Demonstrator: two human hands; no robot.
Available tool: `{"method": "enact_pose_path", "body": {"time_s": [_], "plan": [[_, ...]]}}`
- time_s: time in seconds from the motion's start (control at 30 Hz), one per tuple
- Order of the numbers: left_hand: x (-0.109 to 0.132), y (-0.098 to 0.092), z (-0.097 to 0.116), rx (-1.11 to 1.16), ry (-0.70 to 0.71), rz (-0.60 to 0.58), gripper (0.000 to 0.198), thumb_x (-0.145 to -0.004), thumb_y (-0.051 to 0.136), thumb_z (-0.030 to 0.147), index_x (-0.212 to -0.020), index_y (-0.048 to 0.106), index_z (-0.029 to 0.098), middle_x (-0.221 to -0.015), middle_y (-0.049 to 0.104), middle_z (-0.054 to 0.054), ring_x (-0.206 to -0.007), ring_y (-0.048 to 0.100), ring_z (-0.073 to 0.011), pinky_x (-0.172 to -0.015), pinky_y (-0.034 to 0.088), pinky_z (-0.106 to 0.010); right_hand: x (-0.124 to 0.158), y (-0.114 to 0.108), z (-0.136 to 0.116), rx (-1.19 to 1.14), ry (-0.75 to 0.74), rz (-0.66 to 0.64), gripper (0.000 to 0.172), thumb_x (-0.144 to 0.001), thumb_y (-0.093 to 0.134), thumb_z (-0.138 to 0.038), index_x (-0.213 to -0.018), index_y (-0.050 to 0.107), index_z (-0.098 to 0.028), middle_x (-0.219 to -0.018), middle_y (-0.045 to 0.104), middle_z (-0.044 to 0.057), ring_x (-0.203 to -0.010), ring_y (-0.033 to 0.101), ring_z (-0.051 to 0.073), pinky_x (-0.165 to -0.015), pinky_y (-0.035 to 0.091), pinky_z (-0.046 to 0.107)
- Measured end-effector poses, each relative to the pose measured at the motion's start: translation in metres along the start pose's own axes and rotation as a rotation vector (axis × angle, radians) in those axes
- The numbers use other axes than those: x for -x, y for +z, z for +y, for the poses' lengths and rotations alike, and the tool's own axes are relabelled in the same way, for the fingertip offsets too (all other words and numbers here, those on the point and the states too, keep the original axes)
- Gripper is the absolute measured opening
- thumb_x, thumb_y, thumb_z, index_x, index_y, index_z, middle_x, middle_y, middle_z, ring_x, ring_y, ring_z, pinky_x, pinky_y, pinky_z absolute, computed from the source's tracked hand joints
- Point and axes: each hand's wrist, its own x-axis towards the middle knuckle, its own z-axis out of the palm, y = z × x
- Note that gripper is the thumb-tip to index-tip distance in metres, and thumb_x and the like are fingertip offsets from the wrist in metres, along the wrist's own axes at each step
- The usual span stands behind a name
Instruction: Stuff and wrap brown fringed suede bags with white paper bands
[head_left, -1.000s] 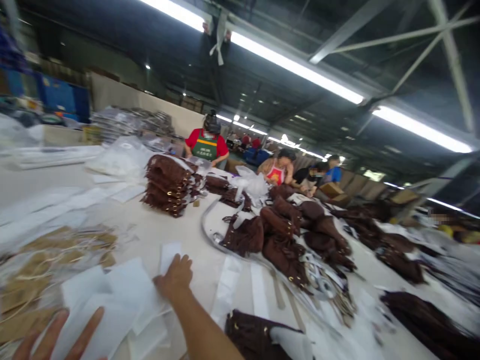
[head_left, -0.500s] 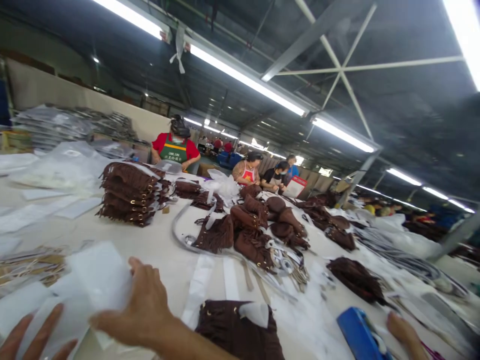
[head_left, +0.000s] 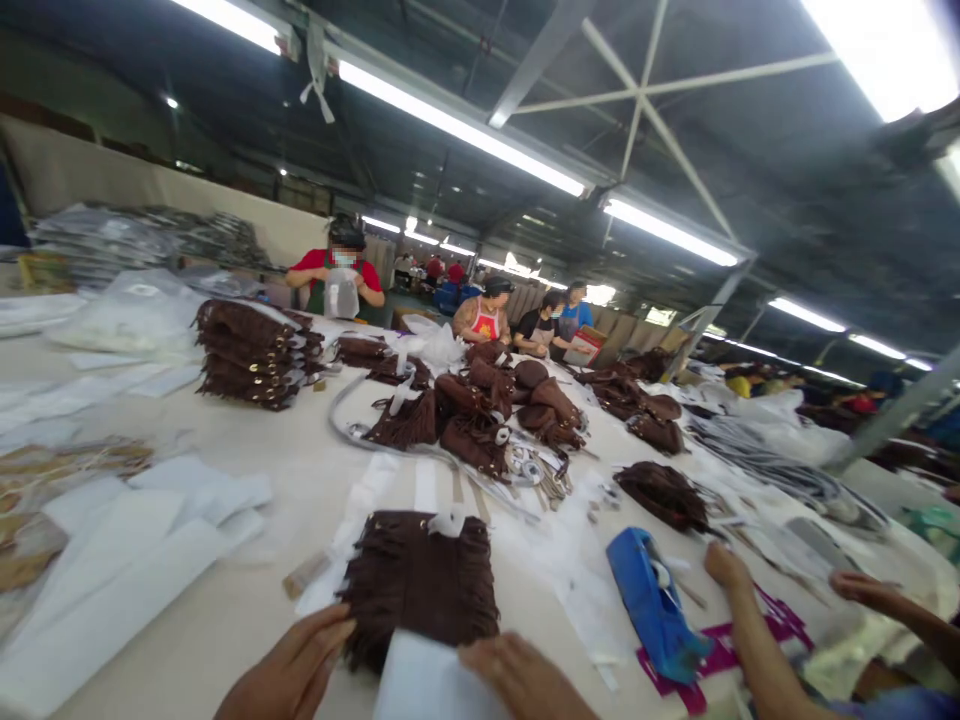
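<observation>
A dark brown fringed bag lies flat on the table in front of me, with small gold eyelets along its top edge and a pale wrap over the middle. My left hand touches its lower left fringe, fingers stretched out close together. Over the bag's lower part is a white sheet, perhaps folded. On the right edge of that sheet, my right hand has its fingers closed; the thumb is hidden and the hand slightly blurred.
Loose white sheets spread to the left. A blue tape dispenser stands right, beside a co-worker's hands. Behind are stacked brown fringed bags, a heap of brown bags and several people across the table.
Both my hands have moved right, from the pile of white sheets to the brown bag, and a white sheet came along. The co-worker in red across the table has raised a clear grey item.
</observation>
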Motion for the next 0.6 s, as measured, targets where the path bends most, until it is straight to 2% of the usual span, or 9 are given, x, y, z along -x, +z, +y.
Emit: {"method": "enact_pose_path", "body": {"time_s": [0.03,0.1,0.2,0.33,0.47,0.6], "plan": [[-0.004,0.004,0.019,0.018,-0.032,-0.058,0.031,-0.096,0.043,0.027,-0.123,0.058,0.030,-0.122,0.065,-0.001,-0.108,0.064,-0.0139,-0.091,0.055,-0.024,0.022,-0.005,0.011,0.018,0.031,0.013,0.068,-0.084,0.061,-0.041,-0.144,0.038,-0.022,-0.129,0.059,0.015,-0.117,0.056,0.030,-0.096,0.049,0.047],[-0.013,0.011,0.049,0.058,-0.085,-0.144,0.029,-0.096,0.040,0.022,-0.118,0.060,0.024,-0.120,0.064,-0.005,-0.109,0.062,-0.0158,-0.095,0.054,-0.029,0.058,-0.008,0.038,0.055,0.211,0.111,0.071,-0.087,0.057,-0.040,-0.148,0.029,-0.020,-0.140,0.048,0.016,-0.128,0.047,0.029,-0.104,0.042,0.048],[-0.022,0.018,0.069,0.087,-0.136,-0.267,0.029,-0.096,0.040,0.019,-0.117,0.060,0.020,-0.121,0.062,-0.008,-0.113,0.059,-0.0181,-0.098,0.051,-0.034,0.091,0.005,0.081,0.052,0.422,0.190,0.067,-0.088,0.053,-0.045,-0.147,0.029,-0.022,-0.140,0.047,0.014,-0.125,0.049,0.028,-0.103,0.043,0.047],[-0.026,0.020,0.080,0.020,-0.073,-0.374,0.034,-0.093,0.047,0.018,-0.126,0.054,0.018,-0.130,0.055,-0.012,-0.123,0.050,-0.0234,-0.106,0.044,-0.043,0.116,0.034,0.124,0.094,0.565,0.238,0.069,-0.088,0.051,-0.048,-0.146,0.030,-0.018,-0.135,0.051,0.014,-0.118,0.052,0.029,-0.099,0.046,0.046],[-0.034,0.032,0.082,-0.126,-0.046,-0.458,0.053,-0.087,0.058,0.021,-0.137,0.044,0.018,-0.144,0.044,-0.014,-0.134,0.038,-0.0306,-0.112,0.031,-0.053,0.131,0.054,0.145,0.217,0.525,0.214,0.060,-0.088,0.049,-0.042,-0.140,0.040,-0.014,-0.129,0.056,0.015,-0.114,0.054,0.029,-0.097,0.047,0.044],[-0.044,0.049,0.068,-0.135,-0.090,-0.523,0.049,-0.087,0.058,0.018,-0.135,0.047,0.019,-0.141,0.049,-0.014,-0.131,0.042,-0.0299,-0.109,0.033,-0.054,0.135,0.071,0.153,0.312,0.490,0.137,0.052,-0.086,0.052,-0.039,-0.133,0.050,-0.016,-0.124,0.060,0.015,-0.114,0.055,0.030,-0.087,0.052,0.043]]}}
